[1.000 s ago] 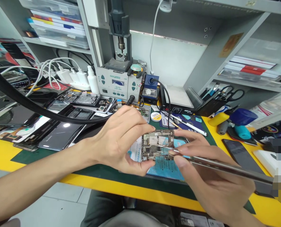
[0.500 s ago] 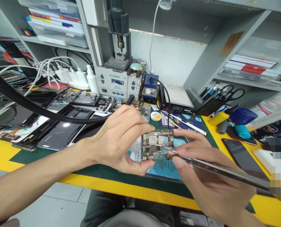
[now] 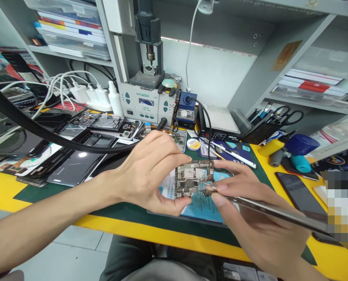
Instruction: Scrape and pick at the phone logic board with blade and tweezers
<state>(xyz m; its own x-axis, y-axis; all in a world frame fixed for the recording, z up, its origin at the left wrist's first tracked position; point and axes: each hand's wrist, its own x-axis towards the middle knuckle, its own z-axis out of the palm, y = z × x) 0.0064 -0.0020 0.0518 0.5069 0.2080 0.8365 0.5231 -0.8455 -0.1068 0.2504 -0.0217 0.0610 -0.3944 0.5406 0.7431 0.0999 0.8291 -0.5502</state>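
Pinched between the thumb and fingers of my left hand [image 3: 150, 171] is a phone circuit board [image 3: 188, 173], held by its left side above the bench. My right hand [image 3: 258, 210] grips metal tweezers [image 3: 267, 208] between thumb and index finger. The tweezers' fine tips reach over the board's middle, by a dark chip; whether they touch it I cannot tell. Another right finger rests at the board's upper right corner. Below the board lies a blue and white packet [image 3: 204, 207], partly covered by the board and both hands.
Opened phones [image 3: 82, 156] lie on the left. A hot air station [image 3: 146, 103] and a blue soldering iron stand [image 3: 187, 107] are at the back. A thick black hose [image 3: 59, 142] crosses from the left. Scissors [image 3: 291, 116] and a dark phone [image 3: 297, 193] are on the right.
My right hand and the tweezers have shifted very slightly left. My left hand keeps the board in nearly the same place.
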